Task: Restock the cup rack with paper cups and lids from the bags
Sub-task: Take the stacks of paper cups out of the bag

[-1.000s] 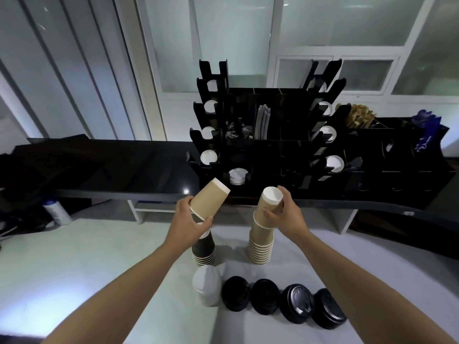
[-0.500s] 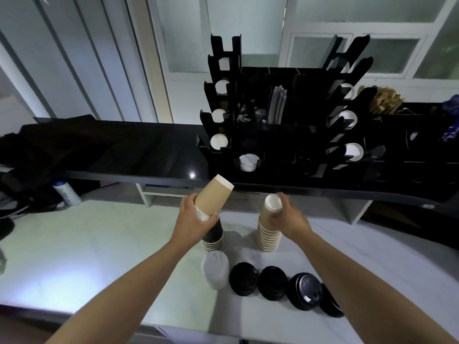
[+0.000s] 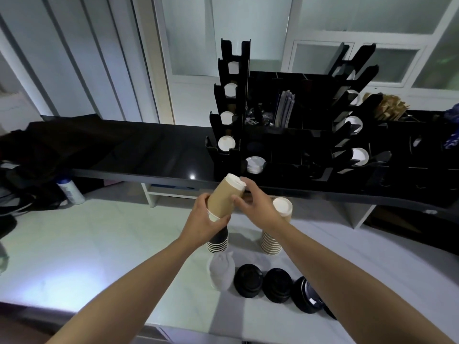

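Note:
My left hand (image 3: pixel 205 223) grips a short stack of brown paper cups (image 3: pixel 224 196) near its rim, bottoms tilted up toward the black cup rack (image 3: pixel 293 140). My right hand (image 3: pixel 255 206) holds the same stack from the right, fingers at its top end. Behind my right wrist a taller stack of brown cups (image 3: pixel 275 229) stands upside down on the white table (image 3: pixel 99 247). A stack of black cups (image 3: pixel 218 240) stands under my left hand. In front lie a white lid stack (image 3: pixel 221 271) and several black lids (image 3: pixel 275 284).
The rack stands on a black counter (image 3: pixel 139 155) behind the table; several of its slots show white cup bottoms. Brown napkins (image 3: pixel 390 109) sit at the rack's right. A white bottle (image 3: pixel 70 192) stands on the floor at left.
My right hand let go of the standing brown stack and moved left onto the cups in my left hand. The camera came closer to the rack.

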`<state>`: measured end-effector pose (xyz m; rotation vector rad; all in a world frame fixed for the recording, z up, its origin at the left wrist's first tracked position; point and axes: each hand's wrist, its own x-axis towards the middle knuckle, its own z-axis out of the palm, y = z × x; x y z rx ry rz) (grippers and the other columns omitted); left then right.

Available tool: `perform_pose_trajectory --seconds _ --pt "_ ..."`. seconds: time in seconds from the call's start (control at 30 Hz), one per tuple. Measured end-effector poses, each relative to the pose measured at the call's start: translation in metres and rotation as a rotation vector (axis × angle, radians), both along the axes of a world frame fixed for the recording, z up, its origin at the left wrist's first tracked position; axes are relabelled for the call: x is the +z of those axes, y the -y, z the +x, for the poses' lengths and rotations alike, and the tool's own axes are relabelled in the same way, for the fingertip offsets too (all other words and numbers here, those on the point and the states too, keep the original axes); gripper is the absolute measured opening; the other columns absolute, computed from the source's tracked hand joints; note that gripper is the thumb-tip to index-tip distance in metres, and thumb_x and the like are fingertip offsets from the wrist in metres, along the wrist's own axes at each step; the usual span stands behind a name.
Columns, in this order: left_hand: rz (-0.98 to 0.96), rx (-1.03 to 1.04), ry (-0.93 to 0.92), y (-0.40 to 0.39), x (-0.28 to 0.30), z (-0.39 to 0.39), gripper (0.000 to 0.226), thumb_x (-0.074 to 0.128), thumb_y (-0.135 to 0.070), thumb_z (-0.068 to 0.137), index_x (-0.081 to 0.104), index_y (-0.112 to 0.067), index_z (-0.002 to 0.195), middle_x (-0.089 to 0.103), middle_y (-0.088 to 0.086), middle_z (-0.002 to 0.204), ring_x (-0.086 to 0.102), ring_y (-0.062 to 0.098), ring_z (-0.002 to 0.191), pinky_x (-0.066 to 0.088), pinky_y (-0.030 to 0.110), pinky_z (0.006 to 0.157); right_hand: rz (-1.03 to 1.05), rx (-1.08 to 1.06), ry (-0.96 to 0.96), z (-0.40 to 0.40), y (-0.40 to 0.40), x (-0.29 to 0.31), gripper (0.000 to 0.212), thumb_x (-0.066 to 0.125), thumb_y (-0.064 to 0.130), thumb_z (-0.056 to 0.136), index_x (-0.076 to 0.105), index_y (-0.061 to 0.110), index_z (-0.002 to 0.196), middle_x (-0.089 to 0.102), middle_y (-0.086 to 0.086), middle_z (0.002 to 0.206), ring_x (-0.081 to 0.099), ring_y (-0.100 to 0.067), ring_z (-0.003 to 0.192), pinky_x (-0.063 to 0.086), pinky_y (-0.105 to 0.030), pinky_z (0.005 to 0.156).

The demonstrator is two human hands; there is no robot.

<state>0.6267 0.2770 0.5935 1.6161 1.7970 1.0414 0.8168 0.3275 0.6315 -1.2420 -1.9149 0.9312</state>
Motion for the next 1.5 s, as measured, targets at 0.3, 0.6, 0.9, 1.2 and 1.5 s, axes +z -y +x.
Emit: perform_pose_trajectory --seconds 0.3,0.6,0.9,1.2,1.5 --pt "-0.018 0.086 -0.04 0.018 -0.021 -0.039 0.081 0.08 -0.067 0.066 0.044 -0.036 0.132 0.052 -0.02 0.117 0.054 0.011 0.114 0.058 0.035 0.086 -0.037 0.076 0.033 -0.059 0.011 -0.025 0.061 0.077 0.038 0.085 0.049 0.034 0.139 0.06 0.012 0.118 0.061 0.0 0.1 0.056 -0.028 0.088" --pt "-0.074 0.177 0.012 0.04 -0.058 -0.14 0.065 0.081 -0.072 0.066 0.055 -0.034 0.112 0.064 -0.011 0.107 0.064 0.011 0.097 0.059 0.04 0.076 -0.058 0.202 0.158 -0.156 0.026 -0.06 0.065 0.066 0.048 0.092 0.031 0.048 0.147 0.051 0.017 0.139 0.061 -0.003 0.103 0.054 -0.031 0.092" --pt "-0.124 0.12 0.016 0.031 -0.07 -0.307 0.04 0.083 -0.02 0.071 0.06 -0.026 0.103 0.066 -0.012 0.098 0.064 0.008 0.09 0.052 0.024 0.071 -0.254 0.158 0.207 -0.305 0.023 -0.116 0.056 0.061 0.04 0.098 0.04 0.036 0.15 0.051 0.004 0.145 0.063 -0.014 0.107 0.052 -0.035 0.098" --pt "-0.339 0.259 -0.027 0.012 -0.123 -0.412 0.058 0.087 -0.026 0.069 0.051 -0.022 0.114 0.063 -0.002 0.11 0.062 0.023 0.102 0.044 0.029 0.08 -0.457 0.095 0.242 -0.394 0.024 -0.178 0.051 0.057 0.043 0.098 0.044 0.036 0.146 0.05 0.003 0.146 0.059 -0.015 0.117 0.047 -0.034 0.104" --pt "-0.325 0.283 0.017 -0.016 -0.162 -0.429 0.052 0.087 -0.027 0.069 0.052 -0.029 0.107 0.063 -0.005 0.104 0.063 0.026 0.099 0.053 0.039 0.085 -0.487 0.019 0.269 -0.401 0.007 -0.226 0.047 0.055 0.046 0.096 0.048 0.038 0.142 0.054 0.005 0.142 0.062 -0.011 0.111 0.047 -0.036 0.104"
